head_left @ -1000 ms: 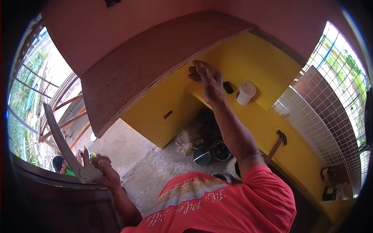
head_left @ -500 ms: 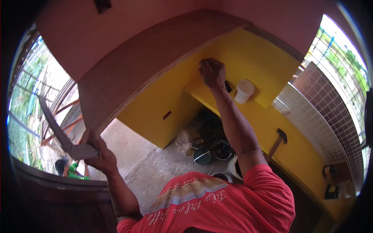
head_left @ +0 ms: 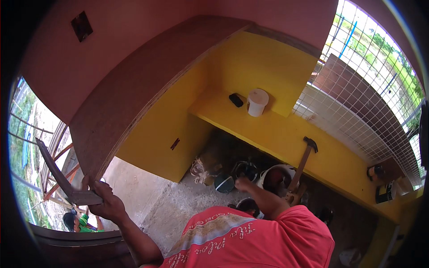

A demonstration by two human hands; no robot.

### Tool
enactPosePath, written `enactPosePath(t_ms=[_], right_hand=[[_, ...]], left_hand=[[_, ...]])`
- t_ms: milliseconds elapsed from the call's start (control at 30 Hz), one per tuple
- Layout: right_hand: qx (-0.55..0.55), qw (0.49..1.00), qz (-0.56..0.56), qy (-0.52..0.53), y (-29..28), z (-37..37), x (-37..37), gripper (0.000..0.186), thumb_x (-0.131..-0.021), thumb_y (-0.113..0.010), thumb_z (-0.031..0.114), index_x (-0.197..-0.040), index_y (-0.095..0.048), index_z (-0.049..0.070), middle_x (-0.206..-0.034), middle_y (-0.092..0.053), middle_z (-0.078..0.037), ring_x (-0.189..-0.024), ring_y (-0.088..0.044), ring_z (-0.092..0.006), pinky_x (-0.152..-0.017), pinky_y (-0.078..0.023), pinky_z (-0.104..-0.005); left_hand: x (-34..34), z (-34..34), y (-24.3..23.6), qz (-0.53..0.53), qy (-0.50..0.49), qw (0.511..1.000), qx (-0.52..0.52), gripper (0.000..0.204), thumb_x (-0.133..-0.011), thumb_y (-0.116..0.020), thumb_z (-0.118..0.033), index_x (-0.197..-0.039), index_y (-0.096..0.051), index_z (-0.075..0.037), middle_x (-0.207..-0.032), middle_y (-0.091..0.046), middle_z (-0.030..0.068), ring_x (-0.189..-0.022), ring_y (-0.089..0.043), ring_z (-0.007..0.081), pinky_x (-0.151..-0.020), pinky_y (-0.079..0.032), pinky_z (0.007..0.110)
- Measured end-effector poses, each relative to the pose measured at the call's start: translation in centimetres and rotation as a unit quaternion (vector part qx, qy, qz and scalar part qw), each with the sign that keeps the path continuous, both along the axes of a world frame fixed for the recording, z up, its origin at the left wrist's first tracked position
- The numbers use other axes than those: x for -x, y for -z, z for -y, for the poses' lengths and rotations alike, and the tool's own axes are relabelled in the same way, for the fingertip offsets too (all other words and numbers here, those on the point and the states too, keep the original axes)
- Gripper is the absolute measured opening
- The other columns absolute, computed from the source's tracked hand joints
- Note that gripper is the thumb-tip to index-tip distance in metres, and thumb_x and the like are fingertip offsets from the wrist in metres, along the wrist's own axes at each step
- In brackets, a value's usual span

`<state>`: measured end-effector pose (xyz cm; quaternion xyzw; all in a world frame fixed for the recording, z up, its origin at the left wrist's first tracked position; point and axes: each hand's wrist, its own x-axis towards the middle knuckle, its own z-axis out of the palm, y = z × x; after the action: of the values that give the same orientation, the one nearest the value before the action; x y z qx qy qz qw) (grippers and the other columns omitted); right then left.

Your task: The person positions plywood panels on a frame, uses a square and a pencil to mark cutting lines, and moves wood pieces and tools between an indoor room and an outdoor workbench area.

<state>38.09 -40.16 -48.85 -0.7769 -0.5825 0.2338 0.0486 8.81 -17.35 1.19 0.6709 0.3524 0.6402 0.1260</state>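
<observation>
My left hand [head_left: 103, 201] is closed around an L-shaped try square [head_left: 85, 198], whose long dark arm reaches up and to the left. That hand is beside the lower end of the reddish-brown overhanging panel [head_left: 147, 76]. My right hand [head_left: 244, 184] is low in front of my chest, above the containers on the floor. Its fingers are curled in, and whatever may be in them is hidden. To the right of it, a claw hammer [head_left: 307, 154] lies with its head on the yellow ledge [head_left: 277, 134] and its wooden handle hanging past the edge.
A white tub [head_left: 258, 102] and a black object [head_left: 236, 100] stand on the ledge's far part. Below are a white bucket [head_left: 288, 172], a dark green lidded container [head_left: 224, 183] and other pots. Wire mesh [head_left: 357, 107] closes the right side. Outside at left is a person in green [head_left: 85, 222].
My right hand has come down from in front of the yellow wall to above the containers. My left hand still holds the try square. The view has shifted, showing more of the right side.
</observation>
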Motion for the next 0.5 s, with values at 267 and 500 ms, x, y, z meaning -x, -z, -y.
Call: enactPosePath(t_ms=[267, 500], right_hand=[[0.287, 0.956, -0.024, 0.063, 3.0, 15.5, 4.4, 0.027, -0.064, -0.068, 0.027, -0.083, -0.071, 0.009, -0.09, -0.066, -0.015, -0.087, -0.064, -0.0287, -0.076, -0.05, -0.0403], [0.162, 0.976, 0.096, 0.109, 2.5, 13.5, 0.1, 0.018, -0.066, -0.061, 0.019, -0.078, -0.071, 0.011, -0.081, -0.067, -0.01, -0.078, -0.065, -0.0265, -0.071, -0.052, -0.0366]], left_hand=[[-0.6, -0.6, 1.1, 0.012, -0.008, 1.0, -0.007, 0.032, -0.091, -0.051, -0.018, -0.114, -0.051, 0.004, -0.058, -0.051, 0.0026, -0.053, -0.048, 0.0071, -0.048, -0.036, 0.021], [-0.3, -0.6, 0.9, 0.03, 0.022, 0.999, -0.006, 0.032, -0.09, -0.052, -0.017, -0.114, -0.052, 0.004, -0.061, -0.053, 0.0033, -0.054, -0.048, 0.0065, -0.049, -0.036, 0.02]])
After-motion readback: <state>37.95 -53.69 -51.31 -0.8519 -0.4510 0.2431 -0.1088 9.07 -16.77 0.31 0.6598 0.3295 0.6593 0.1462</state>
